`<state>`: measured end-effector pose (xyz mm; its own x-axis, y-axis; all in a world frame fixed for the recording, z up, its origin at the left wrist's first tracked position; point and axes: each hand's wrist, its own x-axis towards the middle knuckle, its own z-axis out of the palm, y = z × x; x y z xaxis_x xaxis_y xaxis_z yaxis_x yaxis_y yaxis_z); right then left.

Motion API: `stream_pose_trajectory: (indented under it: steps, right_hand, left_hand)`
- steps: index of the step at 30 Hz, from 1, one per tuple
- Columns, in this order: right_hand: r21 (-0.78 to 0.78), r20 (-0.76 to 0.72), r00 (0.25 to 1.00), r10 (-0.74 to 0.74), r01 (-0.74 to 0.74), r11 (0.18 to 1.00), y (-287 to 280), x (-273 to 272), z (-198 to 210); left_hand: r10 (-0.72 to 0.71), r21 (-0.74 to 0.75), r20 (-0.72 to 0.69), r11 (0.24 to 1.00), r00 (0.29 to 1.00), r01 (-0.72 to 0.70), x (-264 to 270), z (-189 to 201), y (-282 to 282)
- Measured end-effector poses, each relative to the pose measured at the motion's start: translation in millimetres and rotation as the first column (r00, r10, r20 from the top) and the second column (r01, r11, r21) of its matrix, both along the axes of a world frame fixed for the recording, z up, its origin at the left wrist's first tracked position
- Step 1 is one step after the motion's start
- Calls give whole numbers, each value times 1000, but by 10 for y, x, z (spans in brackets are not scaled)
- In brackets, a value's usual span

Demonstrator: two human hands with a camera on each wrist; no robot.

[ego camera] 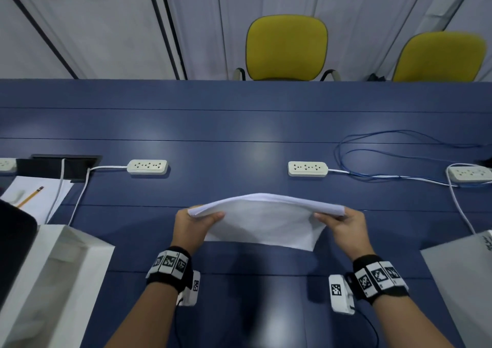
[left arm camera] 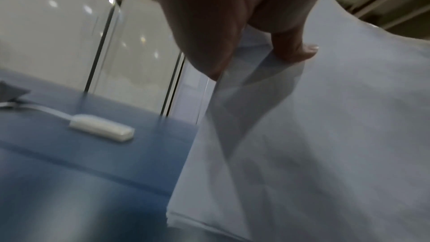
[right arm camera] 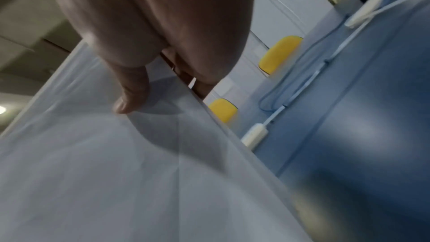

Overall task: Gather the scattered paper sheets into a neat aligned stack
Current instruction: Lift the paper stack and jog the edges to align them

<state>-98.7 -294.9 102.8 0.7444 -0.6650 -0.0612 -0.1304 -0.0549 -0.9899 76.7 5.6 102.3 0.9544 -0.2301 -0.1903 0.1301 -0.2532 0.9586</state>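
A stack of white paper sheets (ego camera: 263, 221) stands on its lower long edge on the blue table (ego camera: 239, 126), bowed upward along the top. My left hand (ego camera: 198, 221) grips its left end, thumb on the near face. My right hand (ego camera: 336, 221) grips the right end the same way. In the left wrist view the thumb presses the paper stack (left arm camera: 325, 135). In the right wrist view the thumb lies on the near face of the paper stack (right arm camera: 116, 172) with fingers behind it. The far face of the stack is hidden.
Two white power strips (ego camera: 147, 167) (ego camera: 307, 168) lie beyond the stack, a third power strip (ego camera: 470, 173) at the right with a looped blue cable (ego camera: 399, 148). A white paper bag (ego camera: 53, 273) stands at the left, a sheet with a pencil (ego camera: 30, 196) behind it. Yellow chairs (ego camera: 286, 48) face the far edge.
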Motion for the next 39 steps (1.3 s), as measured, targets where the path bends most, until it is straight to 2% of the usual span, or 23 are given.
stream_pose_trajectory:
  steps: [3,7,12,14,17,19,22,26,31,34,39]
  right_hand:
    - [-17,93,996,-9,10,1000,-20,-8,128]
    - [-45,50,998,41,-39,998,-35,-7,98]
    - [-41,112,990,-80,85,996,57,4,15]
    - [-55,76,994,-83,87,995,34,-9,-122]
    - [-47,-67,997,-24,21,999,-15,-59,-366]
    - [-29,-125,992,13,-17,999,-24,-78,-468]
    - [-51,-140,989,-45,38,998,-23,-35,-426]
    - [2,-33,992,-124,124,992,-9,-2,-271]
    - [-36,-127,990,-56,52,998,-9,-33,-398]
    - [-38,-130,990,-59,55,998,3,-41,-384]
    - [67,-51,998,-32,36,997,59,-63,-250]
  left_hand:
    - [-7,-43,94,999,996,11,14,191,7]
    - [11,-97,143,995,990,3,13,287,-9]
    - [44,-119,255,993,966,-14,-64,280,-81]
    - [13,-97,230,995,973,9,-90,163,-86]
    - [-53,-13,57,998,997,54,-112,-207,5]
    - [-80,63,-11,995,997,80,-145,-355,45]
    - [-52,166,17,985,998,49,-118,-418,-18]
    - [45,26,-14,999,999,-45,-78,-228,-88]
    - [10,122,-7,993,1000,-9,-153,-416,-29]
    - [-1,117,17,993,1000,-1,-188,-423,-45]
    - [-15,-47,36,999,999,17,-242,-328,-93]
